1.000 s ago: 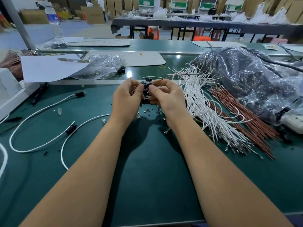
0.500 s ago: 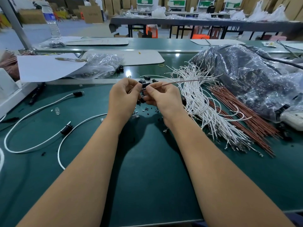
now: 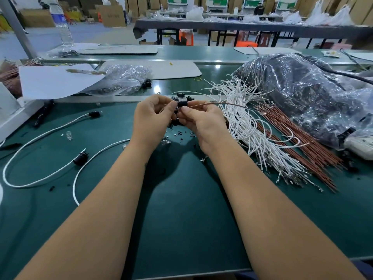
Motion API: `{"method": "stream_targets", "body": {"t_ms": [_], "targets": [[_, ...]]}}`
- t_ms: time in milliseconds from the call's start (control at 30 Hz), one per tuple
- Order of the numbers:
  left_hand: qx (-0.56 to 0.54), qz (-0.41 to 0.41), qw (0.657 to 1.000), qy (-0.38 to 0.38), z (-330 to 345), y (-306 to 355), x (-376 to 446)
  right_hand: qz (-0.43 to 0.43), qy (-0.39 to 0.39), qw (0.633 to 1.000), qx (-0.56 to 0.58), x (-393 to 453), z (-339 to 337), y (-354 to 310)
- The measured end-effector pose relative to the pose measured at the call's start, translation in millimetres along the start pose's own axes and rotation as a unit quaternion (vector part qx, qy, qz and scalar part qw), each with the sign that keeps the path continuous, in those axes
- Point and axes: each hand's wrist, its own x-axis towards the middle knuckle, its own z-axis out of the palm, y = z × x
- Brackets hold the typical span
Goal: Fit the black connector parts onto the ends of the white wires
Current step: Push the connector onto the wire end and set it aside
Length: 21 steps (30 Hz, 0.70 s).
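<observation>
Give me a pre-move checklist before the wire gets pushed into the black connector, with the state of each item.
1. Black connector part held: ok, the left hand pinches it at its fingertips.
2. Wire held: ok, the right hand pinches a thin wire close to the connector.
3. Right wire colour: not ok, the pinched wire looks reddish-brown, not white.
4. Wire tip lined up with the connector opening: cannot tell, fingers hide the joint.
5. White wires within reach: ok, the bundle of white wires lies just right of the right hand.
6. Spare connectors nearby: ok, beyond the hands.
</observation>
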Motion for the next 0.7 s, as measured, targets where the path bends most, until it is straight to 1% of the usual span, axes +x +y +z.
{"method": "stream_targets", "body": {"t_ms": [100,233,400,467,567,700], "targets": [[0.025,0.000,1.000,-0.004,1.0,0.0,-0.6,-0.019,0.020,0.999,-0.029,0.5,0.1,0.1],[0.062,0.004,0.998,-0.005,2.7,-0.1,-0.8,-0.070,0.053,0.988,-0.126,1.2,-0.2,0.1],[0.038,-0.014,0.999,0.003,1.0,-1.3,0.0,-0.104,0.086,0.977,-0.167,1.4,-4.0,-1.5],[0.033,-0.025,0.999,0.009,-1.3,-3.0,1.4,-0.108,0.116,0.976,-0.153,3.4,-9.3,-5.7],[0.033,-0.033,0.999,0.010,-2.9,-4.1,2.1,-0.100,0.157,0.978,-0.090,6.7,-16.3,-11.7],[0.048,-0.032,0.998,0.005,-1.3,-2.9,0.6,-0.100,0.155,0.982,-0.033,6.5,-16.4,-14.1]]}}
